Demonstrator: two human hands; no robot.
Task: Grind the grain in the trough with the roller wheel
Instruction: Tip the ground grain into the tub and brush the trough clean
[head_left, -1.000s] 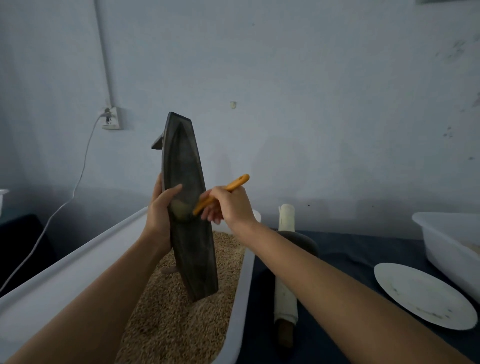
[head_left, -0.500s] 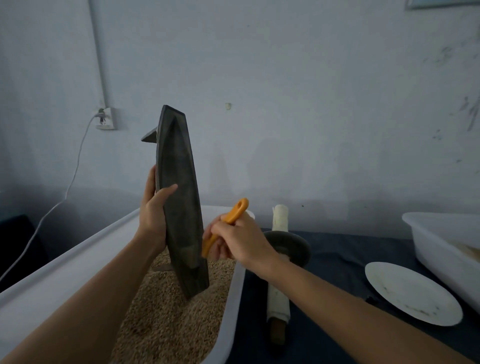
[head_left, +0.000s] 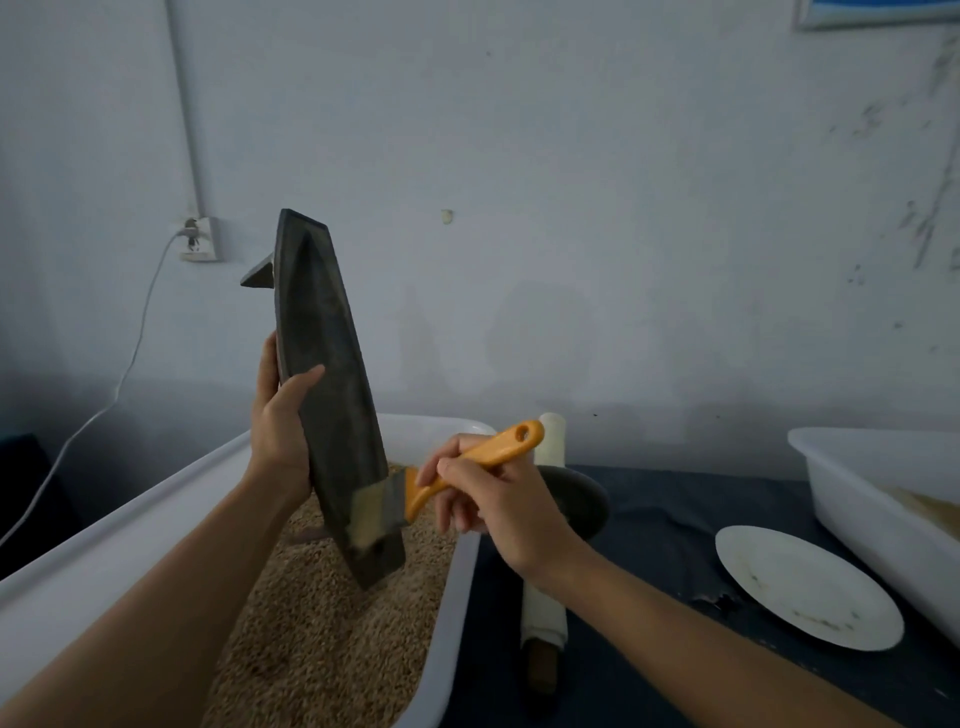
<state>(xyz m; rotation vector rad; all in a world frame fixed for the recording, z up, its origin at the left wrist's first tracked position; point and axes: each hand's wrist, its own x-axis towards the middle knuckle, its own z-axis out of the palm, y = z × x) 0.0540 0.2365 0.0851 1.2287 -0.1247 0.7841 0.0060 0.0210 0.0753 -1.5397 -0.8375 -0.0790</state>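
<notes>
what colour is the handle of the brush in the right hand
Orange: the plastic brush handle, gripped by the right hand, shows clearly in the head view.

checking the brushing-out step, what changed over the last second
The right hand swept the orange-handled brush down the trough, from mid-length by the left thumb to near the bottom end, bristles now showing. The left hand still grips the trough, upright over the grain tub; roller wheel and plate unmoved.
</notes>
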